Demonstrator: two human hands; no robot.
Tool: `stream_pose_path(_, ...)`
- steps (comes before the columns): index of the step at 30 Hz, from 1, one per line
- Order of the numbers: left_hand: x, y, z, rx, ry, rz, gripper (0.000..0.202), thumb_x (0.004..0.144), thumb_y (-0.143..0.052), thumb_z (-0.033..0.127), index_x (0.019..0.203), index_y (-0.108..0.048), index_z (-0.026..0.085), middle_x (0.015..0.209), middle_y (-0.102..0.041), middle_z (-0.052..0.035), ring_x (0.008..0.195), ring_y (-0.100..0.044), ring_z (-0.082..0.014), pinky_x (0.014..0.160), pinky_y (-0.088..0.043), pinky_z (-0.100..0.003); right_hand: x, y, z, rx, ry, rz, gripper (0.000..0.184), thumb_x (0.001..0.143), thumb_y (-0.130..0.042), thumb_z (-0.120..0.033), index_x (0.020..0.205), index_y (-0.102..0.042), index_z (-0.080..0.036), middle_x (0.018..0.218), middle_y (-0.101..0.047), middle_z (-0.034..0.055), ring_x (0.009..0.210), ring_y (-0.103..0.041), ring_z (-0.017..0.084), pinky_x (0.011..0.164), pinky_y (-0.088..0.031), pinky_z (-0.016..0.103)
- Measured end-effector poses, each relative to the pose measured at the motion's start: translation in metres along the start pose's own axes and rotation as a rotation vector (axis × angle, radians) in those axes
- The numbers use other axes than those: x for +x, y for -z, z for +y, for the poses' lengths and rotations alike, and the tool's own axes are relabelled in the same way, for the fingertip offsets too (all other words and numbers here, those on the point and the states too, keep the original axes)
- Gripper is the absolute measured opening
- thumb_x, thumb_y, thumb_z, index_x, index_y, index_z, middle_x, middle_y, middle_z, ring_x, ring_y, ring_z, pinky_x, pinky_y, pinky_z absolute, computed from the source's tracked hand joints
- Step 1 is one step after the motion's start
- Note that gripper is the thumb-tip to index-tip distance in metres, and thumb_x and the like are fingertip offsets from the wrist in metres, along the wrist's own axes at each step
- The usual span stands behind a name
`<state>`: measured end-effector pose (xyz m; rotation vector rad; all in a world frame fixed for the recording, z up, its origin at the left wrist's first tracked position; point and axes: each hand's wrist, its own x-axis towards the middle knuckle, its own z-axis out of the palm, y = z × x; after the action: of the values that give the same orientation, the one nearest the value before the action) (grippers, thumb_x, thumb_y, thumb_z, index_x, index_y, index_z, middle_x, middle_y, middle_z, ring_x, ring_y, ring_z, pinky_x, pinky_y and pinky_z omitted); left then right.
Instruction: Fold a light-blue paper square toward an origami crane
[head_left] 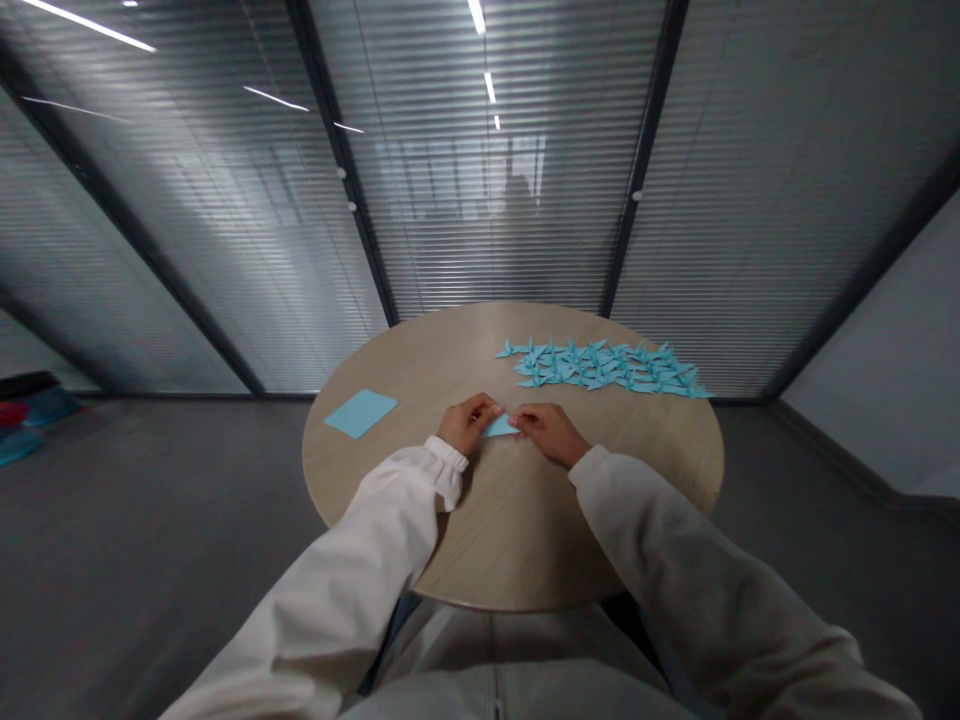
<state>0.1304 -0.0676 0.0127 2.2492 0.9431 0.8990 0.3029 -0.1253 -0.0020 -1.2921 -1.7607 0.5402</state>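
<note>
A small folded piece of light-blue origami paper lies between my hands at the middle of the round table. My left hand has its fingers closed on the paper's left side. On the opposite side, my right hand pinches the right edge, its fingertips close to those of the left. Parts of the paper are hidden under the fingers. Beyond my right hand, several folded blue paper cranes lie packed in rows. To the left of my left hand rests flat blue paper, seemingly unfolded.
The round wooden table has its near edge against my lap. Behind it stands a glass wall with blinds. Some dark, red and blue items sit on the floor at the far left.
</note>
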Motion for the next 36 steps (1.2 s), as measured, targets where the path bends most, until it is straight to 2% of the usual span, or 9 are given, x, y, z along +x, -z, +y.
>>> stream_pose_path(5,-0.0004,0.0026,0.0023,0.05,-0.025,0.003,0.038,0.08,-0.044,0.047,0.069,-0.06,0.015,0.052,-0.043,0.0045,0.052,-0.038,-0.0083,0.05,-0.029,-0.019,-0.0003,-0.0028,-0.0006,0.028,0.01,-0.012,0.024,0.079,-0.05,-0.031,0.068,-0.063,-0.015,0.06,-0.059,-0.0008,0.059,-0.052,0.011,0.057,-0.037,0.021)
stream_pose_path(10,-0.0016,0.0039,0.0072,0.096,-0.057,-0.058,0.037,0.081,-0.044,0.045,0.067,-0.059,0.014,0.051,-0.042,0.0047,0.051,-0.037,-0.0078,0.05,-0.028,-0.019,-0.0022,-0.0042,-0.0032,0.014,0.003,-0.007,0.021,0.08,-0.05,-0.034,0.079,-0.061,-0.017,0.066,-0.058,-0.0019,0.061,-0.05,0.01,0.059,-0.037,0.02)
stream_pose_path(16,-0.0019,0.0011,0.0069,0.072,-0.064,-0.074,0.036,0.082,-0.042,0.044,0.069,-0.059,0.015,0.054,-0.045,0.004,0.054,-0.04,-0.0087,0.052,-0.031,-0.019,-0.002,-0.0021,-0.0095,-0.027,0.037,0.012,0.018,0.081,-0.049,-0.031,0.073,-0.057,-0.018,0.063,-0.054,-0.0028,0.061,-0.048,0.01,0.061,-0.036,0.021)
stream_pose_path(20,-0.0011,0.0006,0.0045,0.04,-0.048,-0.032,0.035,0.081,-0.042,0.045,0.073,-0.06,0.015,0.056,-0.048,0.0034,0.055,-0.041,-0.0092,0.053,-0.032,-0.02,-0.0004,-0.0031,-0.0072,0.014,0.014,0.034,0.016,0.08,-0.05,-0.032,0.075,-0.057,-0.018,0.064,-0.056,-0.0027,0.06,-0.049,0.01,0.06,-0.037,0.021)
stream_pose_path(26,0.0013,0.0039,0.0,-0.034,0.045,0.129,0.038,0.079,-0.044,0.05,0.07,-0.058,0.015,0.053,-0.043,0.0039,0.052,-0.038,-0.0095,0.049,-0.03,-0.021,-0.0017,0.0002,-0.0052,0.06,0.021,0.007,0.016,0.08,-0.049,-0.029,0.074,-0.058,-0.018,0.063,-0.061,-0.0013,0.06,-0.053,0.011,0.061,-0.038,0.021)
stream_pose_path(31,0.0006,0.0051,0.0045,-0.043,0.043,0.13,0.038,0.078,-0.045,0.05,0.069,-0.059,0.015,0.052,-0.042,0.0042,0.052,-0.037,-0.0092,0.05,-0.029,-0.021,-0.0012,0.0025,-0.0055,0.046,0.003,0.019,0.016,0.079,-0.051,-0.029,0.071,-0.059,-0.017,0.062,-0.062,-0.0007,0.058,-0.054,0.011,0.06,-0.038,0.021)
stream_pose_path(36,0.0021,0.0042,0.0008,-0.042,0.064,0.137,0.038,0.078,-0.045,0.05,0.071,-0.059,0.015,0.054,-0.046,0.0036,0.053,-0.04,-0.0092,0.051,-0.031,-0.021,-0.0006,0.0,-0.002,0.03,0.025,0.058,0.017,0.079,-0.053,-0.031,0.077,-0.063,-0.018,0.071,-0.063,0.0001,0.067,-0.056,0.012,0.064,-0.039,0.023)
